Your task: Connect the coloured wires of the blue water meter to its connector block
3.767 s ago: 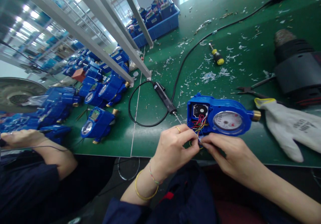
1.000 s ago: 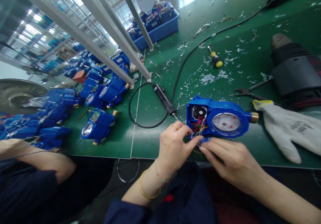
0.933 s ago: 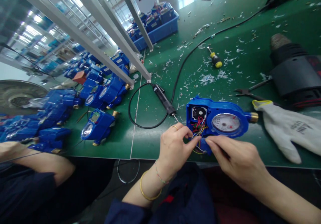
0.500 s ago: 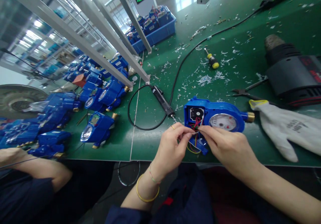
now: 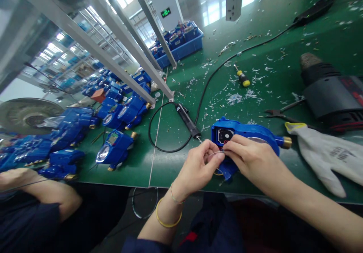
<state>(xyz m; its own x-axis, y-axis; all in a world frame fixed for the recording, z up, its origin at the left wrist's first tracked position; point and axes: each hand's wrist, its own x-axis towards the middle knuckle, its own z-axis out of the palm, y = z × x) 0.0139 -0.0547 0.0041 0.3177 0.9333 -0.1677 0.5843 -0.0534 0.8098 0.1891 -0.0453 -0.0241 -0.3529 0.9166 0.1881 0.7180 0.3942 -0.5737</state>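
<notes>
A blue water meter (image 5: 263, 133) lies on the green bench in front of me, its housing open and its brass end pointing right. My left hand (image 5: 201, 164) pinches a thin pale wire (image 5: 217, 153) at the meter's lower left edge. The fingertips of my right hand (image 5: 252, 156) are closed at the same spot, over the open housing; a wire seems to be between them, but its end is hidden. The right hand covers most of the dial. A black electric screwdriver (image 5: 187, 121) lies just beyond my left hand.
To the right are a white glove (image 5: 326, 151), pliers (image 5: 275, 112) and a heat gun (image 5: 331, 90). A small yellow screwdriver (image 5: 242, 78) lies among scraps. Several blue meters (image 5: 113, 147) crowd the left, near a co-worker's arm (image 5: 48, 187). Behind metal posts stands a blue crate (image 5: 187, 48).
Both my hands have risen slightly off the housing, fingertips still together at the wire. My right hand now hides more of the dial. The whole view has shifted a little.
</notes>
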